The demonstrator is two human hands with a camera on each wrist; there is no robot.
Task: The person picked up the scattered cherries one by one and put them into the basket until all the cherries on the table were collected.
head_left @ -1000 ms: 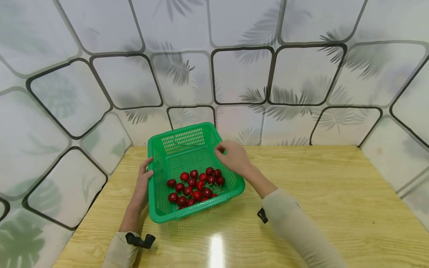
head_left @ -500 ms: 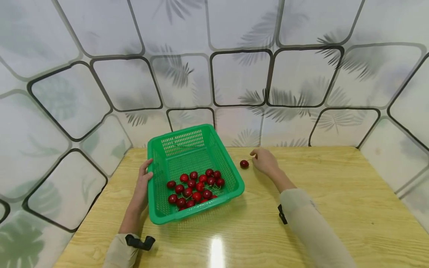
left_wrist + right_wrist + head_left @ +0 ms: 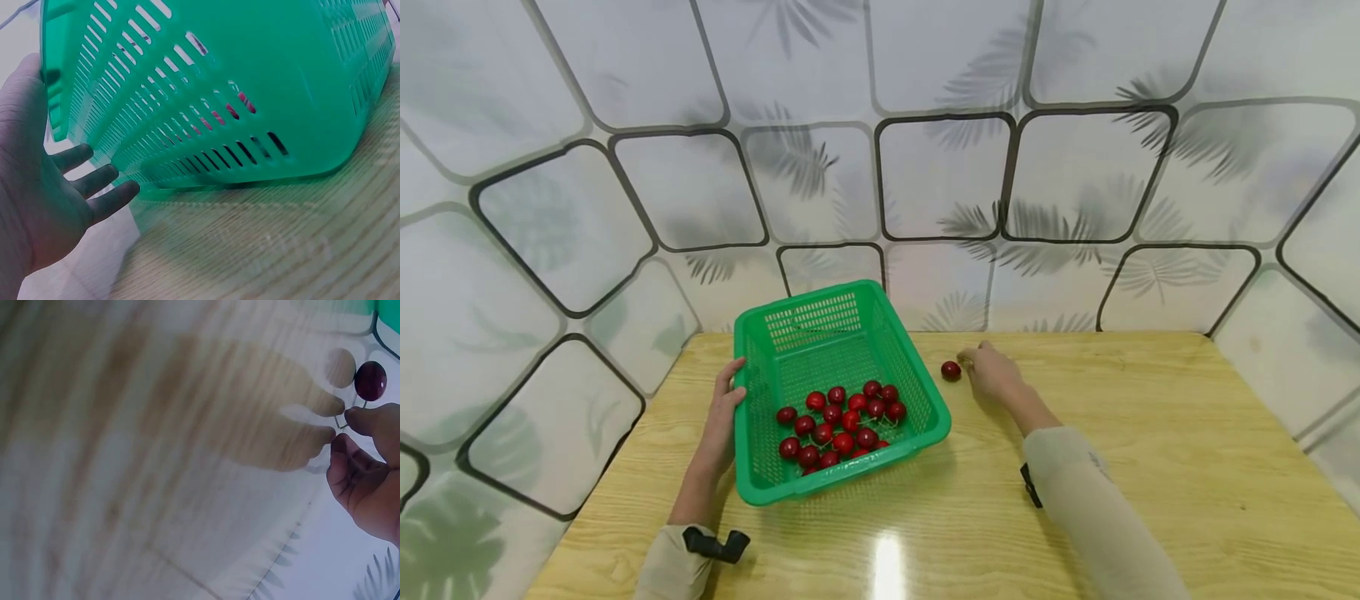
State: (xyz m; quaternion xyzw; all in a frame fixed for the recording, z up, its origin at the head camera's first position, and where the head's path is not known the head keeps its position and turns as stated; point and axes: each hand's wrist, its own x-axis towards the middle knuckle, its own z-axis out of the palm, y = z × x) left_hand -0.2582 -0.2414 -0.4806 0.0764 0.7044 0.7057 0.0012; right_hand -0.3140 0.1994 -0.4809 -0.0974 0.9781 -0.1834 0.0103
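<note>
A green plastic basket (image 3: 842, 332) with slotted sides stands on the wooden table, a layer of cherries (image 3: 823, 433) in its near half. My left hand (image 3: 718, 421) rests at the basket's left rim. In the left wrist view, this hand's (image 3: 44, 206) lower fingers are spread and fairly straight beside the slotted wall; the rim hides a fingertip. One dark red cherry (image 3: 951, 370) lies on the table just right of the basket. Beside it, my right hand (image 3: 995, 375) pinches its stem. In the right wrist view, thumb and forefinger meet near the stem, next to the cherry (image 3: 370, 381).
The wooden table (image 3: 1150, 442) extends to the right of my right arm. A patterned wall covering (image 3: 940, 175) rises directly behind the table and along both sides. Black wrist mounts (image 3: 717, 544) sit on both sleeves.
My right hand has moved from above the basket's right side out to the cherry on the table, its fingertips lowering to the stem. My left hand and the basket have stayed put.
</note>
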